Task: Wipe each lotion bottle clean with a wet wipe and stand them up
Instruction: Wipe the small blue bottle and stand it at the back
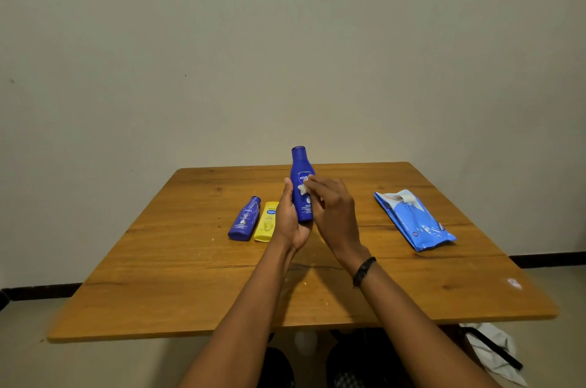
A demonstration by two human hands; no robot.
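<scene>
**Over the middle of the table: big blue bottle (300, 165) mid-wipe**

Above the table (190, 261), roughly dead center, the tall blue lotion bottle is held up in the air, upright with its cap on top and the label facing the camera. My left hand (290, 222) grips it around the lower half, with the base sitting down in the palm. My right hand (333, 210) comes in from the other side with its fingertips pinching a small white wet wipe (302, 188) and pressing it onto the front of the label. So both hands are busy, one on the bottle and one on the wipe.

Just left of that, two more bottles lie flat on the wood: a smaller blue bottle (244, 219) and a yellow bottle (267, 222). They're right next to each other, caps pointing away from me. The yellow one is partly hidden behind my left hand.

Well off to the right lies the blue pack of wipes (412, 219), flat, with its flap peeled open at the far end.

A dark band (364, 272) is on my right wrist. Some white cloth (494, 349) shows on the floor past the table's near right corner.
</scene>
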